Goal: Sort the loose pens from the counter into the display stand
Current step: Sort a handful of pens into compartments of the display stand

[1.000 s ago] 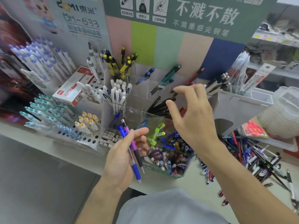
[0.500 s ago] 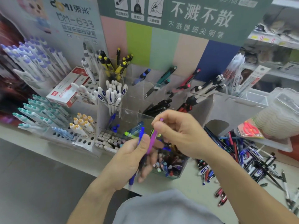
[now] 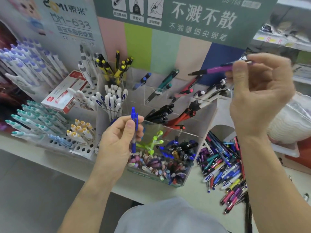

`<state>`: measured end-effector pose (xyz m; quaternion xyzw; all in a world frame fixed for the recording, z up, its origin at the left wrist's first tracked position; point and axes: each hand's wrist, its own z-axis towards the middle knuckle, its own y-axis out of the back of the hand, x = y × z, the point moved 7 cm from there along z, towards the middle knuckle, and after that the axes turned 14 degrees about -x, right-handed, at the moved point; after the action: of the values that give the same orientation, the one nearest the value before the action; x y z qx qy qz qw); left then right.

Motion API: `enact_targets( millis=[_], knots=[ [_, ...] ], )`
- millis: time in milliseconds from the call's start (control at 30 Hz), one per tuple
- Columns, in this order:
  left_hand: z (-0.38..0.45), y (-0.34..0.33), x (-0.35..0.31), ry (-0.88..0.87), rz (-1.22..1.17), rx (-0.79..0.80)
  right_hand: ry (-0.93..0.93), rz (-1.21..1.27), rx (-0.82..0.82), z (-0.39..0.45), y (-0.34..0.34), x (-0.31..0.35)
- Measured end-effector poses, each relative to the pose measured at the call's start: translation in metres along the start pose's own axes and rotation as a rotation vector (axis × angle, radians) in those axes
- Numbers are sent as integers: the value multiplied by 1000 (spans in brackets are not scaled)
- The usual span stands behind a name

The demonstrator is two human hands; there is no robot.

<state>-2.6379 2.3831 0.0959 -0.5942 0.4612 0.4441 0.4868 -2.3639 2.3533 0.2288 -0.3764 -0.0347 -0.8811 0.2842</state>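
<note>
Right hand [image 3: 262, 91] pinching purple pen [image 3: 218, 70] above display stand [image 3: 193, 137], left hand [image 3: 117, 140] gripping blue pen [image 3: 134, 130]

Premises: stationery shop. A clear display stand [image 3: 168, 115] holds pens sorted by compartment; printed brand signage [image 3: 185, 19] rises behind it, racked pens [image 3: 30, 68] stand left, price-tagged shelving [image 3: 277, 41] lies right.

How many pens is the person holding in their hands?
2: a blue pen upright in the left hand, and a purple pen level in the raised right hand.
</note>
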Motion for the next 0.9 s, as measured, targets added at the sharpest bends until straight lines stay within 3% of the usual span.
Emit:
enact_targets(
  millis=[233, 333, 533, 700, 800, 900],
  knots=[
    [-1, -24, -15, -33, -68, 130, 127, 25, 2, -14, 10, 14],
    [-2, -25, -16, -79, -27, 83, 239, -13, 67, -30, 31, 12],
    [3, -27, -12, -77, -4, 4, 84, -320, 287, -81, 38, -37],
    [8, -20, -26, -177, 41, -57, -37, -501, 351, -96, 43, -58],
    [11, -13, -38, -300, 116, -107, -40, -473, 315, -98, 44, -47],
    [10, -17, -51, -445, 272, -60, -82, -291, 315, -102, 35, -22]
  ],
)
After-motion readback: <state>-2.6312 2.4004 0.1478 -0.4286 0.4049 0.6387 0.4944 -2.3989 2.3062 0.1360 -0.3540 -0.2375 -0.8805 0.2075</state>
